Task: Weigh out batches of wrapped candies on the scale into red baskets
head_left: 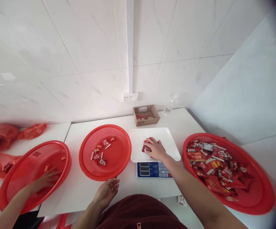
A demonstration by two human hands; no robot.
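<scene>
On the white tray (pixel 172 149) of a digital scale (pixel 148 170), my right hand (pixel 155 149) closes over several small red candy packets (pixel 147 149), partly hidden under the fingers. My left hand (pixel 106 193) is palm up at the table's front edge, fingers loosely curled and holding nothing. Its fingertips are close under the near rim of a red mesh basket (pixel 117 152); whether they touch it I cannot tell. Several wrapped candies (pixel 97 155) lie on the left side of that basket. To the right, a larger red basket (pixel 263 197) holds a heap of red snack packets (pixel 220 167).
A co-worker's hand (pixel 46 178) reaches into another red basket (pixel 66 171) at left. Red plastic bags (pixel 3 135) lie beyond it. Behind the scale stand a small cardboard box (pixel 153 121) with packets and a clear bottle (pixel 168 107) near the wall.
</scene>
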